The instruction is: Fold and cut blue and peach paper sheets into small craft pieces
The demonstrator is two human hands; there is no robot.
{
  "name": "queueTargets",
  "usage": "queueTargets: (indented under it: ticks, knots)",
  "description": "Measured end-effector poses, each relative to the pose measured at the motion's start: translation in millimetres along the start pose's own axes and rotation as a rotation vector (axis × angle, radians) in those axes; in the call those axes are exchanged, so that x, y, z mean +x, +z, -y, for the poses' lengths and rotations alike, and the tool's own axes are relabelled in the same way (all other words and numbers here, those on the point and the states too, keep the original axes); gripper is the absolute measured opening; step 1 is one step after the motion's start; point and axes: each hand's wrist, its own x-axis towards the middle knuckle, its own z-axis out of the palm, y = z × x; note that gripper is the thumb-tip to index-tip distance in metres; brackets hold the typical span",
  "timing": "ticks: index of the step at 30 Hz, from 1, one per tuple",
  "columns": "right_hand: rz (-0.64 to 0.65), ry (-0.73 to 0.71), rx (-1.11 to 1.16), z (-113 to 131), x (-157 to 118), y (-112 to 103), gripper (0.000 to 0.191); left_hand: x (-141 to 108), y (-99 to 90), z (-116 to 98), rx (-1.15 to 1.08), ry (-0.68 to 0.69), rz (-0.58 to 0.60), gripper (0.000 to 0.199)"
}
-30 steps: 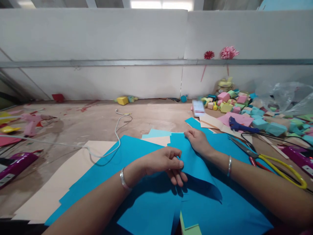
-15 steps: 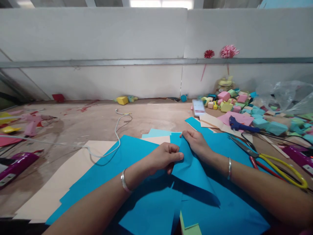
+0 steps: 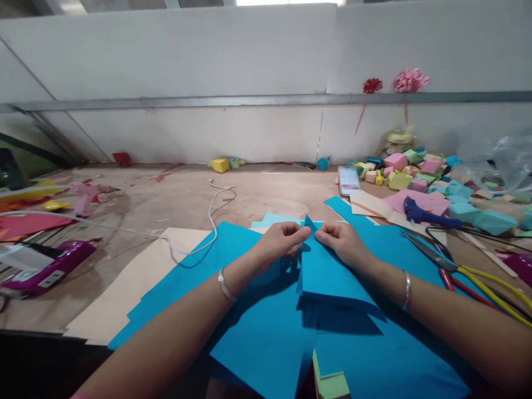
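A folded piece of blue paper (image 3: 332, 277) is held up between my two hands, above larger blue sheets (image 3: 261, 338) that cover the table in front of me. Thumb and fingers of my left hand (image 3: 285, 239) pinch it near its pointed top corner. My right hand (image 3: 343, 241) pinches its upper right edge, close to the other hand. The lower right part of the piece curves away loosely. A pale green folded paper piece (image 3: 332, 385) shows at the bottom edge of the view.
Yellow-handled scissors (image 3: 440, 260) and a dark blue glue gun (image 3: 428, 213) lie at right, before a heap of paper cubes (image 3: 457, 191). At left are a pink glue gun (image 3: 85, 197), a purple power strip (image 3: 54, 271), a white cable (image 3: 211, 216) and peach sheets (image 3: 124, 288).
My hands have come level and closer together at the top of the blue paper. The paper's fold is now turned more upright, with a corner pointing up. My view has shifted left.
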Motion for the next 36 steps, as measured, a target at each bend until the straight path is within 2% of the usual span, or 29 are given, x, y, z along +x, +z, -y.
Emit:
queueTargets:
  ticks: [3, 7, 10, 15, 17, 23, 36]
  knots:
    - [0.035, -0.007, 0.006, 3, -5, 5, 0.036, 1, 2.6, 2, -0.026, 0.061, -0.050, 0.036]
    - [0.059, 0.052, 0.006, 5, -7, 8, 0.036, 2, 3.1, 3, -0.099, 0.088, -0.201, 0.032]
    - [0.065, 0.069, -0.022, 6, -6, 8, 0.033, 6, -4.1, 4, -0.153, 0.071, -0.307, 0.028]
    - [0.053, 0.063, -0.062, 6, -7, 8, 0.031, 15, -23.7, 8, -0.211, 0.066, -0.404, 0.030]
    - [0.051, 0.075, -0.045, 6, -8, 8, 0.031, 18, -30.8, 9, -0.228, 0.062, -0.435, 0.030]
    - [0.127, 0.250, 0.051, 7, -12, 8, 0.029, 25, -47.3, 11, -0.257, 0.049, -0.525, 0.027]
    - [0.138, 0.185, 0.019, 3, -8, 5, 0.026, 32, -61.6, 17, -0.279, 0.023, -0.617, 0.031]
